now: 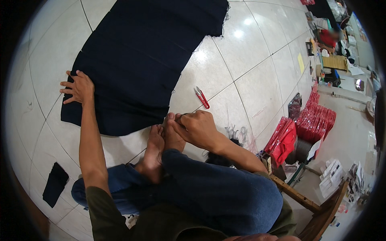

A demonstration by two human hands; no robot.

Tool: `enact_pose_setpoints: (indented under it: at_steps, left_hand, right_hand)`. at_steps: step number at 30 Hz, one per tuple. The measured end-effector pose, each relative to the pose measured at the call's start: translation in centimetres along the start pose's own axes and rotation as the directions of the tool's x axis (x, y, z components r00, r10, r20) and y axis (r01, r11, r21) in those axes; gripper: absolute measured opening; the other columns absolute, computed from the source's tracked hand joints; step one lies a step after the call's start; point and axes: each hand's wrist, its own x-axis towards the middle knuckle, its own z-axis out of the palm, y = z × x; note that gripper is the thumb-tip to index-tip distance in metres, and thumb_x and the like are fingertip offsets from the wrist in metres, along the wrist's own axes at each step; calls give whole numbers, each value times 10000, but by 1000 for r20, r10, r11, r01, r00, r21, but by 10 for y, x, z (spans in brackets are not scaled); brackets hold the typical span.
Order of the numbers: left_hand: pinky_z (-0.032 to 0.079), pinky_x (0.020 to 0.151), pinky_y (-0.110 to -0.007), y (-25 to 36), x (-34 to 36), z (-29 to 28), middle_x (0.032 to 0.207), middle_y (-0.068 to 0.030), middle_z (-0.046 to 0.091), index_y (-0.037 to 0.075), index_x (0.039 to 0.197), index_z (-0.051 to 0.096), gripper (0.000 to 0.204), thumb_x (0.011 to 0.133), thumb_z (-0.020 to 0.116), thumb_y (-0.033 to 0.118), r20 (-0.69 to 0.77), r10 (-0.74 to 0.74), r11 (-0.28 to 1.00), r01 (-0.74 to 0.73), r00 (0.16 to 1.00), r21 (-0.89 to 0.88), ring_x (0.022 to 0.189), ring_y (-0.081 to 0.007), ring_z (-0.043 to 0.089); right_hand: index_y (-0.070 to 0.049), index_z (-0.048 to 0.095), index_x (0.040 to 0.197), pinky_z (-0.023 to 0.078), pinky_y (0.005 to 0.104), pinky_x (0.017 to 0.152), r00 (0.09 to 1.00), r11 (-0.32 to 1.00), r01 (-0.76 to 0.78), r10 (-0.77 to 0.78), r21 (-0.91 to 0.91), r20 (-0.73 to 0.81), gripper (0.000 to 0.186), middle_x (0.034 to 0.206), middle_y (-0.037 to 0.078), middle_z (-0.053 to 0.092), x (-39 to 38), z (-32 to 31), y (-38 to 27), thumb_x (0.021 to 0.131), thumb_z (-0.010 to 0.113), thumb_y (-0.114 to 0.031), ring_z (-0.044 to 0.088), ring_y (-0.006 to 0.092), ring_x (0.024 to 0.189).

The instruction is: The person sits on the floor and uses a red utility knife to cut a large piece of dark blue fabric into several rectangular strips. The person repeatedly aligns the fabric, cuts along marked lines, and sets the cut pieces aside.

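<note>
A large dark navy piece of cloth (132, 56) lies spread on the tiled floor, its right edge frayed with loose threads. My left hand (82, 88) rests on its left edge, fingers spread, with some fingertips past the edge onto the tiles. Close to the cloth's near right corner, my right hand (199, 127) is closed, knuckles up, against my bare foot (173, 138). Whatever its fingers hold, if anything, is hidden. Just beyond that hand lie red-handled thread snips (202, 98), apart from the cloth.
A small dark cloth scrap (55, 184) lies at the lower left. Stacked red plastic-wrapped packets (315, 118) stand at the right, near a wooden frame (325, 213). Dark thread scraps (237, 134) lie beside my right forearm. A person in red (329, 38) is at the far right.
</note>
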Motion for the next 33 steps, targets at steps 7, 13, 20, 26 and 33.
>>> enact_pose_setpoints:
  at_steps: [7, 13, 20, 26, 33]
  left_hand:
    - [30, 1081, -844, 7, -3, -3, 1642, -358, 117, 177, 1631, 232, 637, 1081, 242, 500, 23, 3, 999, -2, 1000, -33, 1514, -587, 62]
    - [13, 1087, -838, 1, 0, -1, 1645, -354, 111, 180, 1633, 228, 639, 1082, 246, 504, 30, -10, 1000, 11, 999, -13, 1520, -578, 42]
    - [26, 1115, -814, 10, -3, -10, 1652, -338, 118, 184, 1630, 242, 630, 1083, 253, 496, 58, -34, 999, 35, 998, -10, 1529, -555, 56]
    - [35, 1117, -812, 12, -5, -10, 1653, -336, 118, 180, 1625, 251, 621, 1084, 244, 485, 56, -15, 1000, 16, 998, -12, 1531, -551, 61]
    - [28, 1097, -831, 8, -4, -3, 1643, -359, 110, 173, 1624, 237, 639, 1076, 275, 499, 18, 11, 1000, -11, 1000, -18, 1522, -571, 55]
  right_hand:
    - [-60, 594, 570, 454, 399, 481, 990, 995, -75, 81, -63, 116, 440, 521, 97, 586, -38, -40, 4, 918, 747, -281, 578, 310, 441]
    - [-54, 599, 568, 448, 405, 489, 976, 988, -135, 146, -79, 163, 440, 527, 107, 593, -63, -76, 11, 915, 753, -277, 564, 317, 439]
    - [9, 662, 668, 462, 410, 548, 788, 845, -302, -39, 442, 614, 453, 568, 147, 590, -32, -41, 21, 1002, 653, -297, 597, 316, 517]
    - [4, 709, 793, 473, 413, 696, 996, 988, -36, 24, 150, 81, 337, 736, 149, 669, 9, 37, -3, 960, 684, -287, 666, 294, 710]
    - [-37, 702, 691, 494, 396, 636, 998, 992, -69, 67, -106, -21, 378, 638, 114, 667, -7, 20, 3, 876, 777, -358, 678, 287, 621]
